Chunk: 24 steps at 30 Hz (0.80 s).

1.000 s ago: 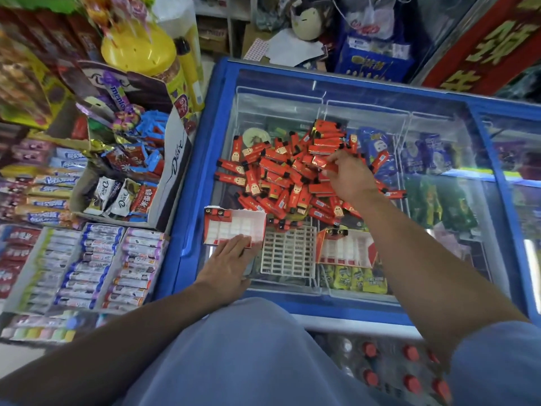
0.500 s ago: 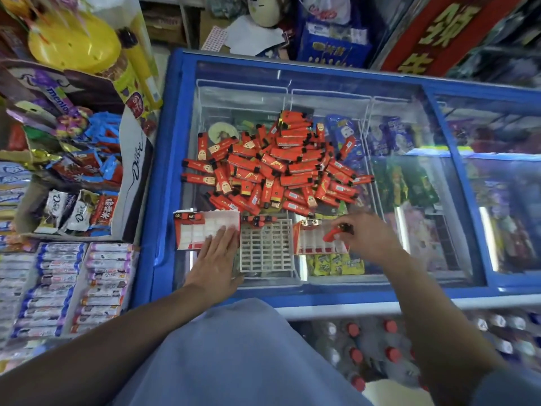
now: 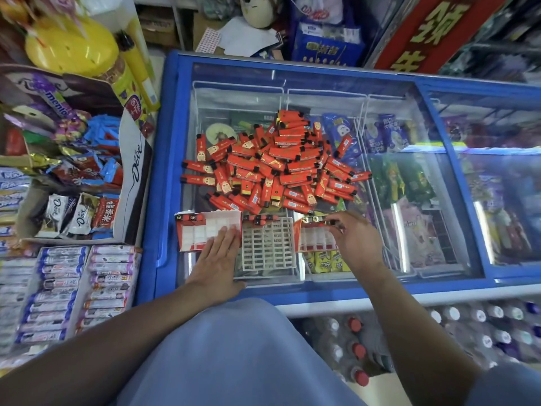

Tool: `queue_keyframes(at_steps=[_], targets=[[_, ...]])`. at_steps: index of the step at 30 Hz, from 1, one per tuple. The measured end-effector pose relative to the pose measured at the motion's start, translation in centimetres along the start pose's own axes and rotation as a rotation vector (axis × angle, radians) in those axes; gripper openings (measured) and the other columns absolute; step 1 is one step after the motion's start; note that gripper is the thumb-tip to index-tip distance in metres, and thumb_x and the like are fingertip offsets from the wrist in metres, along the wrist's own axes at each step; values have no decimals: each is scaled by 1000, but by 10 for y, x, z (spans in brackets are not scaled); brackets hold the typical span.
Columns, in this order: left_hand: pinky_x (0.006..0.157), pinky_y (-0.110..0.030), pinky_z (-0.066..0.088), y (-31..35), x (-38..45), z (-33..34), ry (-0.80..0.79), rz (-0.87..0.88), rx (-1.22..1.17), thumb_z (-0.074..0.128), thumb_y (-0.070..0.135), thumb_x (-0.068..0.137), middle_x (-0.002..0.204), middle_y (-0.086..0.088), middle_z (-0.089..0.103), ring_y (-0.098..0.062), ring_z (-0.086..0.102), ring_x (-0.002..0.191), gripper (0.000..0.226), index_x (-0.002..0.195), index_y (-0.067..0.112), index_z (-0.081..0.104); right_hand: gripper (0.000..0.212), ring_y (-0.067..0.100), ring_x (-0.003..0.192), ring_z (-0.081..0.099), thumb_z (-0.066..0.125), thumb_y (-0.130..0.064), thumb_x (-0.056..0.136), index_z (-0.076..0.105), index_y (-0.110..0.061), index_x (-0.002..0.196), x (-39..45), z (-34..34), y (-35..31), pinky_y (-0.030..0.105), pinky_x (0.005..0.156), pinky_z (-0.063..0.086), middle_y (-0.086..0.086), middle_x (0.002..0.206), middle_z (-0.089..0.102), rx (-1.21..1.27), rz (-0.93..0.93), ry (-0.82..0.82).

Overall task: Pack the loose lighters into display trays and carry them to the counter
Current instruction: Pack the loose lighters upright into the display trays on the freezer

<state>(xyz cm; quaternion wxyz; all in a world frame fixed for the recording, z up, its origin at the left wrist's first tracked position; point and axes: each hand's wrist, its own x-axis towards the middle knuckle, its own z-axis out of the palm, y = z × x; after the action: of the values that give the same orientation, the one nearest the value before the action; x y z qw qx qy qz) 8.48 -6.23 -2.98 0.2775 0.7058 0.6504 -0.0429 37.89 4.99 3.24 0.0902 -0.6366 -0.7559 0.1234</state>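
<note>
The left hand (image 3: 218,256) lies flat with straight fingers, pressing on the near corner of the left tray (image 3: 206,230), so it holds nothing. The right hand (image 3: 352,237) is at the top row of the right tray (image 3: 314,235), with its fingers curled at a lighter (image 3: 325,221) there; I cannot tell how tight the grip is. That row runs side to side, and the lighter seems to lie along it. A white grid (image 3: 268,244) sits between the two trays, with a few lighters at its far edge. Just past the trays is the big pile (image 3: 275,165) of loose red lighters, spread on the glass lid (image 3: 409,177) of the freezer and pointing every way. The pile is straight ahead of both hands, and the right hand is a bit nearer its near edge. I think the next reach goes forward to that edge. There is bare glass to the right of the pile, and the blue rim (image 3: 164,171) is close on the left.
</note>
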Motion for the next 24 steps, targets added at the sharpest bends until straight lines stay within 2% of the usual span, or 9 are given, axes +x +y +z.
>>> queue_keyframes(at_steps=[6, 11, 14, 16, 18, 20, 22, 24], targets=[[126, -39, -11, 0, -1, -2, -17, -4, 21, 63, 59, 87, 168, -5, -29, -23, -25, 155, 121, 160, 11, -20, 22, 17, 78, 71, 77, -32, 89, 72, -29, 110, 2, -5, -4, 31, 60, 57, -6, 101, 73, -39, -4, 2], [127, -40, -10, 2, 0, -4, -30, -6, 34, 62, 61, 87, 168, -5, -29, -24, -26, 155, 121, 160, 10, -20, 22, 13, 71, 68, 76, -26, 91, 68, -31, 111, 5, -20, -12, 30, 59, 55, -10, 116, 65, -17, 0, -48], [127, -41, -9, 3, 0, -5, -41, -8, 39, 61, 65, 86, 168, -5, -29, -24, -25, 155, 123, 160, 10, -19, 18, 9, 73, 66, 72, -20, 93, 71, -30, 109, 17, -29, -30, 29, 61, 56, -16, 108, 62, 54, -49, -68], [127, -42, -9, 3, 0, -7, -50, -5, 48, 60, 66, 85, 168, -5, -28, -24, -25, 155, 123, 160, 10, -20, 16, 7, 77, 65, 70, -19, 95, 73, -28, 107, 31, -28, -51, 28, 66, 56, -13, 105, 67, 134, -78, -60], [128, -43, -6, 4, 0, -10, -71, -2, 55, 60, 66, 85, 168, -6, -27, -25, -25, 155, 124, 160, 10, -20, 16, 4, 82, 63, 69, -19, 96, 74, -25, 109, 50, -20, -72, 23, 72, 52, -11, 105, 70, 173, -100, -117], [129, -44, -4, 4, 0, -14, -93, 2, 64, 61, 67, 85, 168, -6, -27, -25, -24, 155, 124, 160, 10, -20, 17, 5, 88, 65, 68, -20, 96, 75, -21, 112, 71, -1, -91, 20, 80, 51, -7, 108, 74, 185, -94, -244], [129, -44, -2, 4, 0, -17, -117, 7, 64, 61, 68, 84, 168, -6, -29, -25, -25, 155, 126, 160, 10, -22, 15, 14, 93, 70, 69, -25, 95, 75, -17, 107, 89, 22, -106, 31, 91, 56, 1, 109, 75, 185, -20, -360], [129, -44, -3, 3, 1, -20, -137, 11, 52, 61, 70, 83, 167, -5, -30, -23, -26, 154, 128, 159, 12, -23, 20, 21, 87, 72, 72, -33, 93, 73, -13, 96, 100, 38, -120, 37, 87, 60, 5, 94, 74, 142, 76, -398]])
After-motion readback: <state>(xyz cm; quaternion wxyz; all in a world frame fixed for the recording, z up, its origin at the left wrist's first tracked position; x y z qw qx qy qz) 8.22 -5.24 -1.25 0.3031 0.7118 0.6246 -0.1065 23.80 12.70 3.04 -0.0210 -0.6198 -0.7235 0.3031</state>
